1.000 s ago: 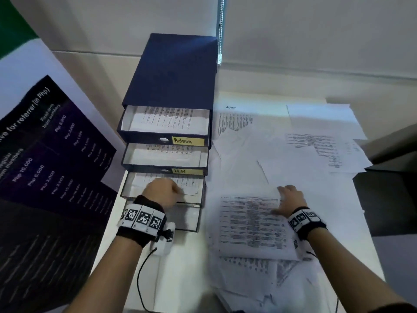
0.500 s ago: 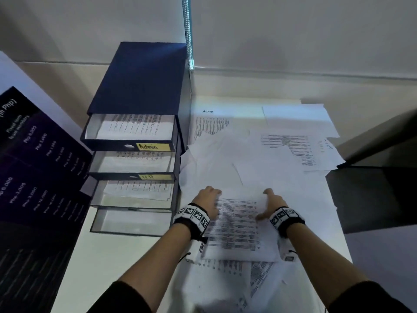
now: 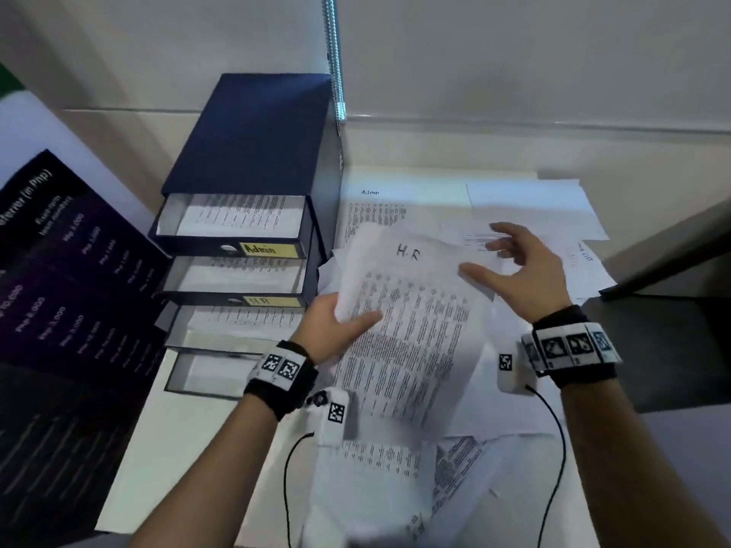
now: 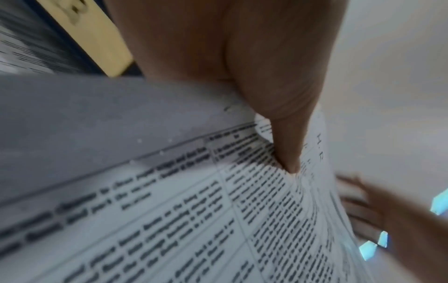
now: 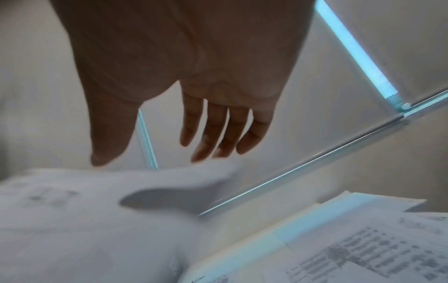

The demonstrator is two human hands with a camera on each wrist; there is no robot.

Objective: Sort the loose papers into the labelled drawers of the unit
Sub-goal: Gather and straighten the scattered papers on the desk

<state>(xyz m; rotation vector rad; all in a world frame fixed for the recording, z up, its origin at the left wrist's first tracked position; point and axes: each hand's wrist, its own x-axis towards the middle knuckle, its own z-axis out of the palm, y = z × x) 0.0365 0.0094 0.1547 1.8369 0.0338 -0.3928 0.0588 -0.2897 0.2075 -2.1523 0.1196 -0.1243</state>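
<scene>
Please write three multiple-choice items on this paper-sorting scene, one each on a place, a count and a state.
1. Where is the yellow "Admin" label?
A. top drawer front
B. bottom drawer front
C. unit roof

2. How many drawers of the dark blue drawer unit stand pulled out?
A. two
B. four
C. six

3. What is the left hand doing?
A. resting flat on the white table
B. gripping the printed white sheet marked "H.R"
C. pushing a drawer

Answers: 1 A, the label sits on the uppermost front; 2 B, four open trays step outward; 3 B, its thumb lies over the sheet's left edge, while the right hand hovers open.
</scene>
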